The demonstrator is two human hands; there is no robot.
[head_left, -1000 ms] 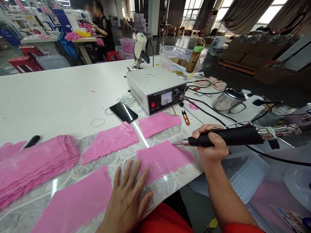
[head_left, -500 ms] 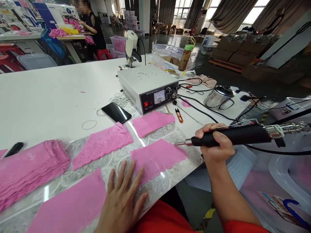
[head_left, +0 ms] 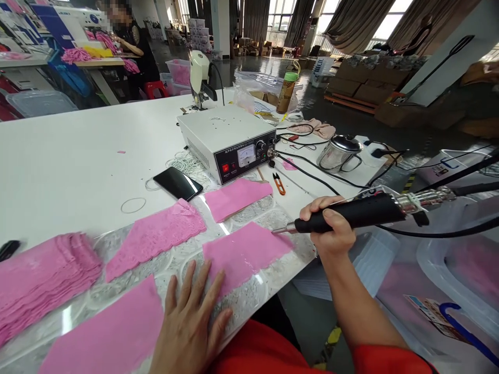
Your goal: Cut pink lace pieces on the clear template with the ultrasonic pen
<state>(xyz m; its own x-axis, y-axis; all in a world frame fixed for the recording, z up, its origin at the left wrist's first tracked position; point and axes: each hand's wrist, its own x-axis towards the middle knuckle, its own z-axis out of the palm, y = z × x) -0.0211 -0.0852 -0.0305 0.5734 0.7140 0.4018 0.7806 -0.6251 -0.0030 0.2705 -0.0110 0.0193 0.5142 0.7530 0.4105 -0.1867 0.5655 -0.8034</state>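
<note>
My left hand [head_left: 191, 311] lies flat with fingers spread, its fingertips on the lower left edge of a pink fabric piece [head_left: 241, 254]. Wrapped round the black handle of a pen-like tool [head_left: 351, 213] is my right hand [head_left: 331, 228]. The tool's metal tip meets the upper right edge of that piece. A plain pink piece [head_left: 109, 327] lies left of my left hand, and a lacy pink piece [head_left: 156, 234] is farther up. Another pink piece [head_left: 237, 197] lies beyond the one under the tip. All rest on a clear patterned sheet [head_left: 268, 283].
A stack of pink fabric [head_left: 47, 280] sits at the left. Beyond the pieces are a phone [head_left: 178, 183], a control box [head_left: 230, 135], orange snips [head_left: 278, 184] and a glass mug [head_left: 338, 154]. Cables trail at the right. A person [head_left: 130, 47] sits at a sewing machine.
The whole view has shifted slightly, moving most things left in the picture. My left hand stays flat at the fabric, and the tool's tip remains at the same piece's upper right edge.
</note>
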